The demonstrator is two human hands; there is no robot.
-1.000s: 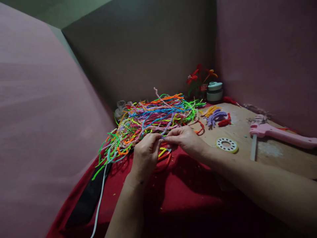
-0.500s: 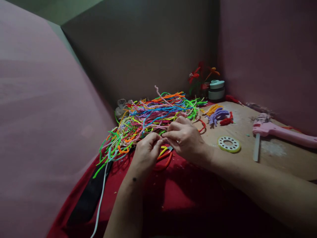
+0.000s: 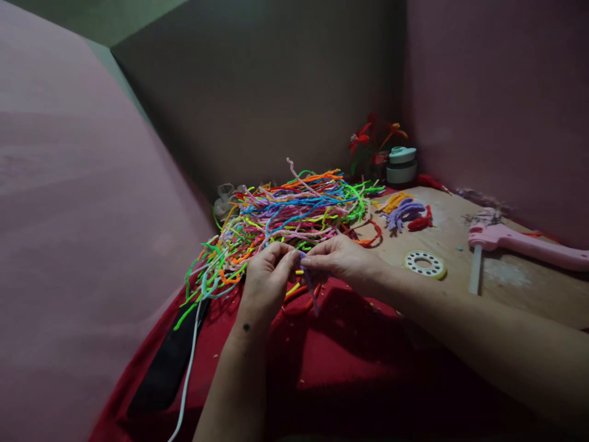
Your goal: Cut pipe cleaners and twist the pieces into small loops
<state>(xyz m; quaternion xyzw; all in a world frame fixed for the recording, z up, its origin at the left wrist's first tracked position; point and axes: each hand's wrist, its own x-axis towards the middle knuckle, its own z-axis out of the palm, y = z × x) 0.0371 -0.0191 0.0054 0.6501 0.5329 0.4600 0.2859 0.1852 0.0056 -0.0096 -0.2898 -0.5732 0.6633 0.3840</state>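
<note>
My left hand (image 3: 268, 279) and my right hand (image 3: 343, 261) meet fingertip to fingertip over the red cloth (image 3: 350, 356). Between them they pinch a purple pipe cleaner (image 3: 307, 279), and its free end hangs down toward the cloth. Just behind the hands lies a big tangled pile of coloured pipe cleaners (image 3: 285, 218). Orange and yellow pieces (image 3: 301, 298) lie on the cloth under the hands.
On the brown board (image 3: 506, 288) to the right lie a pink glue gun (image 3: 524, 242), a round yellow-rimmed white disc (image 3: 424, 264) and bent purple, orange and red pieces (image 3: 405, 212). A small jar (image 3: 401, 166) and pipe-cleaner flowers (image 3: 372, 144) stand in the corner. Walls close in on three sides.
My right hand has dropped back down from the pile's edge to meet the left. The purple pipe cleaner's end now hangs below the fingers.
</note>
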